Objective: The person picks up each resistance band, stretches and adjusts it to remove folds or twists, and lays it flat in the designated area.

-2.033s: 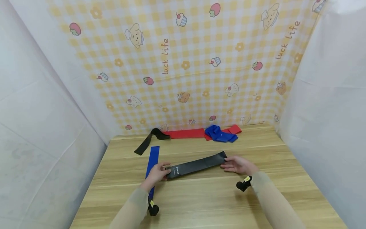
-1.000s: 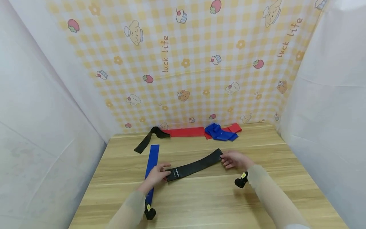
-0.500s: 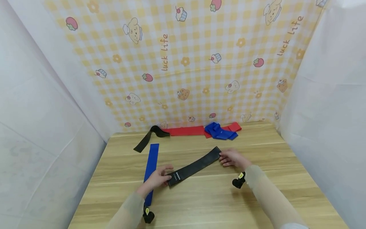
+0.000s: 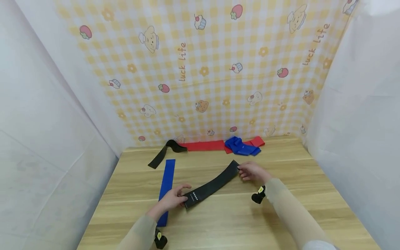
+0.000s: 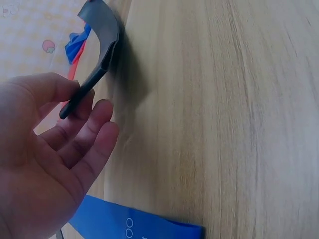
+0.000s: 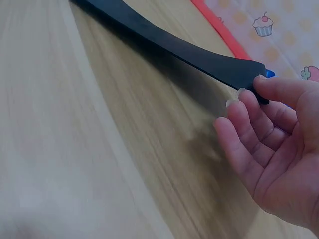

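Note:
A flat black resistance band [image 4: 212, 184] with white dots and small print near one end is stretched between both hands, sagging a little above the table. My left hand [image 4: 172, 200] pinches its near left end between thumb and forefinger, which the left wrist view shows with the band [image 5: 102, 30] curving away. The far right end is pinched by my right hand [image 4: 252, 171]; in the right wrist view its thumb presses on the band's tip [image 6: 239, 72]. Just under and left of my left hand lies a blue band [image 4: 167, 177], partly hidden by that hand.
At the back of the wooden table [image 4: 225, 222] a second black band [image 4: 160, 156] lies bent, touching a long red band [image 4: 204, 146]. A crumpled blue band [image 4: 240, 146] lies over the red one. A checked cloth [image 4: 200, 80] hangs behind, with white sheets at both sides.
The black band has tilted more steeply: its left end came nearer, and its right end shifted left with my right hand. Both hands keep their pinch. The other bands stay put.

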`<state>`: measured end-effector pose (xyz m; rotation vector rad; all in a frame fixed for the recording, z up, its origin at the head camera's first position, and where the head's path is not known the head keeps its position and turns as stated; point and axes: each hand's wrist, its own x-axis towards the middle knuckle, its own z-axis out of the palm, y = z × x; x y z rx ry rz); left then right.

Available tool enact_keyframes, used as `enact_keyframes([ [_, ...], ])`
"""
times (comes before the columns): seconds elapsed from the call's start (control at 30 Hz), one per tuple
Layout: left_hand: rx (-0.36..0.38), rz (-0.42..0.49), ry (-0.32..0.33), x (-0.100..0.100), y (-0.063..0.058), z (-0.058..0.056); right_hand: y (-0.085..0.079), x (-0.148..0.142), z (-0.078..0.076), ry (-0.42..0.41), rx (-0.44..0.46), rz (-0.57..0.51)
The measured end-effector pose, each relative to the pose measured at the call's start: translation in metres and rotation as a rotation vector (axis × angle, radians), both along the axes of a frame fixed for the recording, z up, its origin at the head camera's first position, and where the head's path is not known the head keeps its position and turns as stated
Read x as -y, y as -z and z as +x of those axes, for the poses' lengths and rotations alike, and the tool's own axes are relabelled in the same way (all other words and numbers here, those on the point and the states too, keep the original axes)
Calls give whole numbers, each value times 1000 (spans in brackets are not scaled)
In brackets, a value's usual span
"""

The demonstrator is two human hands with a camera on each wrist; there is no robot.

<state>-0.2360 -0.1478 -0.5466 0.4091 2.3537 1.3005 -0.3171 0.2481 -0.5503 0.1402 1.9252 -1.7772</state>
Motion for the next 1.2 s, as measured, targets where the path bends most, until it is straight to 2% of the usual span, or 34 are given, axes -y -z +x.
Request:
enact_keyframes([
  [0.2, 0, 8, 21, 2, -3, 4, -5, 10, -4, -16, -45, 18],
  [0.53, -7, 22, 42, 9, -5, 12, -1, 25, -12, 26, -29, 32],
  [0.73, 7, 35, 67, 13, -5, 18, -4, 33, -13, 30, -39, 51],
  [1.03, 65, 76, 63, 16, 4, 25, -6, 47, -22, 31, -31, 47],
  [1.2, 58, 45, 61, 20, 4, 28, -9, 52, -26, 34, -46, 67],
])
